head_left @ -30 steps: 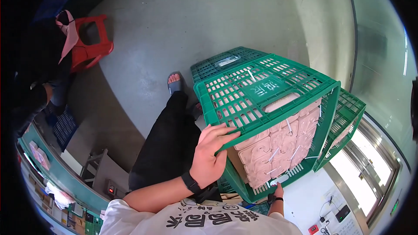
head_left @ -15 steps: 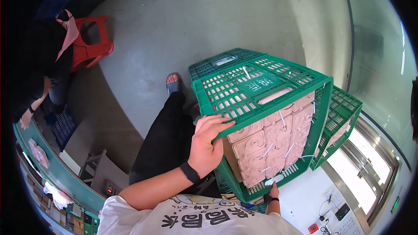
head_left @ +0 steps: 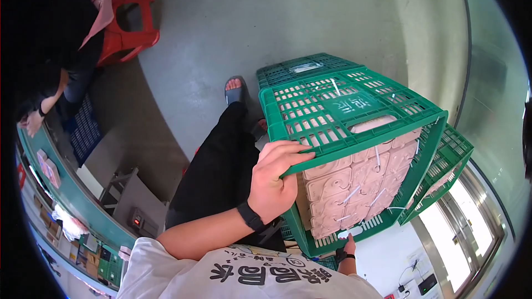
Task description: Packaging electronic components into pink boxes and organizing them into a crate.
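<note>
My left hand (head_left: pixel 272 180) is closed over the near left rim of a green plastic crate (head_left: pixel 357 105), fingers on the outside, a black band on that wrist. Below, my right hand (head_left: pixel 348 245) is at the handle hole in the crate's lower side, its fingers partly hidden in the slot. The crate is tipped on its side with its open face toward me. Stacked brownish-pink moulded trays (head_left: pixel 354 188) fill it, with several white strips sticking out between them.
Another green crate (head_left: pixel 443 166) stands right behind, and more green crate (head_left: pixel 310 67) shows at the far side. A red stool (head_left: pixel 130 33) and a seated person (head_left: pixel 52 99) are at left, beside a green-edged worktable (head_left: pixel 77 199). My sandalled foot (head_left: pixel 235 89) rests on the grey floor.
The whole view has shifted, so crate, stool and floor all sit farther right in the picture. Both hands keep their places on the crate.
</note>
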{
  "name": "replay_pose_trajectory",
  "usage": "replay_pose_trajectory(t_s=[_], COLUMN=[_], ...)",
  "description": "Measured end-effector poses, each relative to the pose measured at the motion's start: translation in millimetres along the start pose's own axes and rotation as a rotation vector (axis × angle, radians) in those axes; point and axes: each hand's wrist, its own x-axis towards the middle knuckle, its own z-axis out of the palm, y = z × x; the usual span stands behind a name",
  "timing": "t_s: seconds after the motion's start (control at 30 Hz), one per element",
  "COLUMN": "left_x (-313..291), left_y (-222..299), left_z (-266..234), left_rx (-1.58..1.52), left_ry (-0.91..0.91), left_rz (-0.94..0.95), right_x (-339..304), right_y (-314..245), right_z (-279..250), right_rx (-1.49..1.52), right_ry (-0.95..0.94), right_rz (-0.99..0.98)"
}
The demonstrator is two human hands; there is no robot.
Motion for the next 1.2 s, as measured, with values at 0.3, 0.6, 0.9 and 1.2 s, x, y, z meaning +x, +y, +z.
replay_pose_trajectory(t_s=[0.3,0.6,0.9,1.2], left_x=[17.0,-122.6,-453.2,-663.1], left_y=[-54.8,-46.8,-32.8,69.4], left_z=[-15.3,-150.6,-215.9,-214.3], left_rx=[0.009,-0.096,-0.146,-0.224], left_ry=[-0.056,-0.253,0.021,0.082], left_rz=[0.065,0.114,0.196,-0.257], right_x=[-7.2,-88.7,-152.0,-116.2], right_y=[-10.3,274.6,424.6,459.9], right_z=[52.0,-73.4,-154.6,-340.7], right_rx=[0.267,0.314,-0.145,-0.202], right_ry=[0.023,-0.433,-0.169,-0.299], right_rz=[0.104,0.117,-0.459,-0.743])
